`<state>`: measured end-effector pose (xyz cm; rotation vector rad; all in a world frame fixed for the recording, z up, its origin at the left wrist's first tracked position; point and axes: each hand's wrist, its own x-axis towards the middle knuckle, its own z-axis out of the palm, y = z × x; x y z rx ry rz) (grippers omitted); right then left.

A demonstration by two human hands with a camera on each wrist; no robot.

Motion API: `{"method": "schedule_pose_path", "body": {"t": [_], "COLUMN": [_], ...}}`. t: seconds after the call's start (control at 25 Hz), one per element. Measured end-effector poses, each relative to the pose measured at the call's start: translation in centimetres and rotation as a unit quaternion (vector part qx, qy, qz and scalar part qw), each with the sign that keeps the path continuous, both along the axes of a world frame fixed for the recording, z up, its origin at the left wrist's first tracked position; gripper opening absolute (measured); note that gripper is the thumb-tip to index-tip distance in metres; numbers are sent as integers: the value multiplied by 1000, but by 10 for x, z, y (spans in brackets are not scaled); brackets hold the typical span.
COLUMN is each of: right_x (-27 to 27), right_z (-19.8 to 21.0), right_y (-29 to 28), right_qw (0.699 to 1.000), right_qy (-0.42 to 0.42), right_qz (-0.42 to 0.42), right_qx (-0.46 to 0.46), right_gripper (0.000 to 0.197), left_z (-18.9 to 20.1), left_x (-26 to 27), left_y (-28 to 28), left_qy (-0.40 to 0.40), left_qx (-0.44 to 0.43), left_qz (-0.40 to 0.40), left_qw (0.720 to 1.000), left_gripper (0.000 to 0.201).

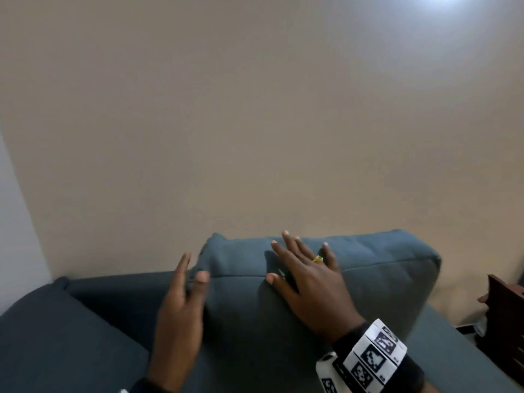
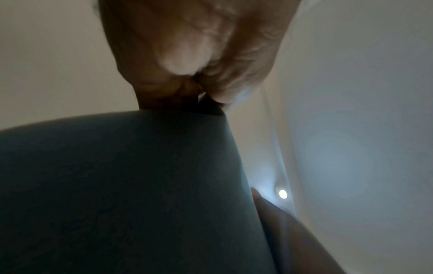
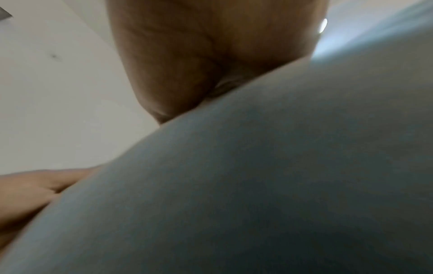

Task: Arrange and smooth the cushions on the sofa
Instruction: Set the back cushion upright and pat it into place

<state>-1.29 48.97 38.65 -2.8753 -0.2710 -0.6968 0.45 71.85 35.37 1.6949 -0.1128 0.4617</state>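
Note:
A dark blue-grey cushion (image 1: 382, 287) stands upright against the sofa's back (image 1: 122, 290). My right hand (image 1: 297, 259), with a gold ring, lies flat on the cushion's upper front, fingers spread and reaching its top edge. My left hand (image 1: 194, 266) is edge-on at the cushion's left side, fingers straight and thumb out, touching the fabric near its top left corner. In the left wrist view the palm (image 2: 187, 55) meets the cushion (image 2: 117, 185) at its corner. The right wrist view shows the palm (image 3: 211, 55) pressed on the cushion (image 3: 281, 166).
The sofa seat (image 1: 56, 341) stretches to the left of the cushion. A beige wall (image 1: 255, 123) rises close behind the sofa. Dark wooden furniture (image 1: 504, 313) stands at the right edge, beyond the sofa's end.

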Motion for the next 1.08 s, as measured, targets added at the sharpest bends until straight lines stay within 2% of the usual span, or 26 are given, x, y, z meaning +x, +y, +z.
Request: {"method": "schedule_pose_path", "body": {"t": [0.12, 0.24, 0.28, 0.32, 0.36, 0.4, 0.44, 0.48, 0.52, 0.56, 0.6, 0.64, 0.68, 0.72, 0.76, 0.8, 0.84, 0.88, 0.92, 0.96, 1.0, 1.04, 1.08], "right_x": [3, 11, 16, 18, 19, 19, 18, 18, 19, 23, 26, 27, 32, 31, 26, 19, 12, 9, 4, 3, 9, 9, 8], "right_z": [3, 28, 48, 72, 95, 108, 109, 97, 71, 43, 26, 31, 49, 69, 78, 78, 67, 46, 31, 31, 43, 56, 60], "right_y": [48, 61, 64, 66, 67, 75, 86, 98, 113, 123, 122, 116, 104, 96, 94, 93, 96, 100, 100, 91, 76, 65, 53], "right_qw": [994, 982, 987, 994, 988, 965, 949, 952, 972, 986, 976, 969, 985, 996, 989, 988, 996, 994, 978, 972, 987, 997, 993], "right_qy": [61, 144, 118, 41, -84, -187, -233, -239, -187, -67, 66, 126, 81, -34, -102, -114, -69, 20, 126, 160, 97, -31, -82], "right_qz": [22, 47, 74, 95, 122, 139, 133, 127, 133, 122, 109, 98, 91, 81, 56, 39, 50, 73, 85, 83, 77, 69, 33], "right_qx": [-90, -113, -85, -29, 47, 122, 167, 140, 54, -86, -176, -188, -121, 1, 86, 100, 25, -79, -146, -152, -102, 11, 77], "right_gripper": [64, 60, 61, 63, 63, 62, 60, 57, 57, 58, 61, 63, 64, 64, 61, 58, 59, 65, 72, 77, 77, 71, 65], "left_z": [-9, -16, -19, -22, -23, -28, -30, -35, -39, -42, -45, -46, -48, -50, -48, -48, -44, -44, -45, -45, -46, -43, -41], "left_x": [-11, -9, -7, -5, -4, -2, -2, 1, 0, 1, -1, -2, -1, 1, -1, -3, -7, -8, -10, -10, -8, -9, -8], "left_y": [2, 12, 15, 17, 15, 16, 16, 16, 18, 18, 18, 17, 15, 14, 15, 15, 15, 16, 16, 14, 13, 11, 7], "left_qy": [5, 8, 12, 15, 11, 2, -11, -18, -13, -7, 11, 29, 40, 39, 29, 13, 4, 5, 7, 1, -10, -29, -64], "left_qx": [66, 49, 40, 35, 24, -5, -46, -93, -128, -147, -154, -174, -182, -175, -148, -126, -106, -77, -25, 41, 99, 141, 197], "left_qz": [-60, -56, -61, -70, -80, -96, -116, -140, -165, -182, -197, -213, -219, -218, -215, -215, -219, -220, -207, -187, -163, -125, -65], "left_qw": [996, 997, 997, 997, 996, 995, 992, 986, 978, 972, 968, 961, 958, 959, 965, 968, 970, 972, 978, 982, 982, 982, 976], "left_gripper": [52, 55, 57, 58, 57, 54, 50, 51, 57, 67, 80, 92, 101, 102, 95, 85, 80, 78, 77, 78, 81, 84, 82]}}
